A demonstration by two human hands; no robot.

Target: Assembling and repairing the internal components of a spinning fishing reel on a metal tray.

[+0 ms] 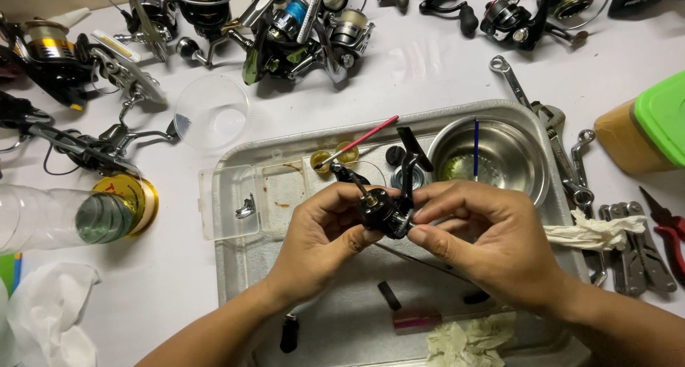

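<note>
The black reel body point(389, 210) sits pinched between both sets of fingers: the left hand point(317, 235) clamps its left side, the right hand point(485, 238) grips its right, held just above the metal tray point(235, 253). Inside the tray, behind the reel, stands a steel bowl point(524, 160); wrenches point(564, 153) lie right of the tray on the white table point(428, 67), more reels point(300, 35) beyond it.
</note>
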